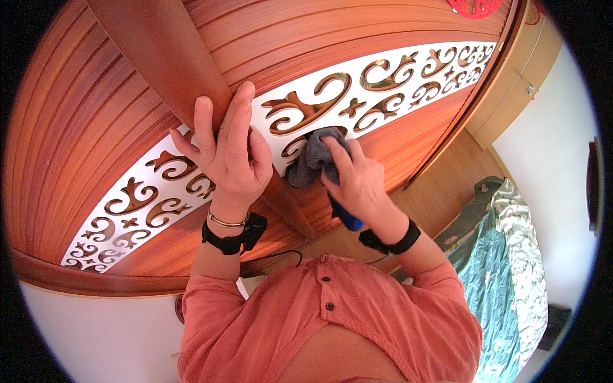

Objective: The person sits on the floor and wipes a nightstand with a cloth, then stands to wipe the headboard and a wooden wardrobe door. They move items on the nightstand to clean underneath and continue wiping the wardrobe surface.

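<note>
My right hand grips a bunched dark grey cloth at the lower edge of the white scrollwork band of a wooden door. Below that palm a dark and bright blue piece sticks out; what it belongs to cannot be told. My left hand is raised with its fingers spread and holds nothing. It lies over the brown upright stile between two door panels; whether it presses on the wood is unclear. The band's brown cut-out scrolls continue to the left of the stile.
Reddish slatted wood panels fill the upper view. At right are a light wooden door with a metal handle, a white wall and a crumpled green and silvery cover. A red ornament hangs at the top.
</note>
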### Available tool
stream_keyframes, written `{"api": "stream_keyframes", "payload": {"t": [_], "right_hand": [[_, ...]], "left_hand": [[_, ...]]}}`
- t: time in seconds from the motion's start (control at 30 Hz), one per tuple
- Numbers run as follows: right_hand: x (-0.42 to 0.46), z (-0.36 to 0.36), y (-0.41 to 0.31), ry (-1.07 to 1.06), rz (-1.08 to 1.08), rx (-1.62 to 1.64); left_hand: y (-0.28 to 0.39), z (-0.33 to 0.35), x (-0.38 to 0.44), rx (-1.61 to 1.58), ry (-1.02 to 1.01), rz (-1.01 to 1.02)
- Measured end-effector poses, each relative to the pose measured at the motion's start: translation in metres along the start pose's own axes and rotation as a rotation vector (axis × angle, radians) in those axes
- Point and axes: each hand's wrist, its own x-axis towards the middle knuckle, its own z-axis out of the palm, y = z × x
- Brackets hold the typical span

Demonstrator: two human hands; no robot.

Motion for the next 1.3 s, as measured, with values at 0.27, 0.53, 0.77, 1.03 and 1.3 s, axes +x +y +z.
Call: {"api": "stream_keyframes", "payload": {"t": [0.27,0.53,0.77,1.03,1.3], "right_hand": [[-0.019,0.036,-0.003,-0.131,-0.268,-0.078],[-0.016,0.038,-0.020,-0.114,-0.167,0.183],[-0.012,0.008,-0.014,0.023,-0.205,0.248],[0.013,0.009,-0.009,0.127,-0.074,0.160],[-0.012,0.038,-0.021,-0.011,-0.135,0.210]], "left_hand": [[0.003,0.001,0.000,-0.047,0.000,-0.009],[0.001,0.002,0.000,-0.061,0.043,-0.004],[-0.002,0.001,-0.001,-0.027,0.029,0.004],[0.003,-0.002,0.001,0.000,-0.021,-0.019],[-0.008,0.003,-0.004,-0.003,-0.003,0.052]]}}
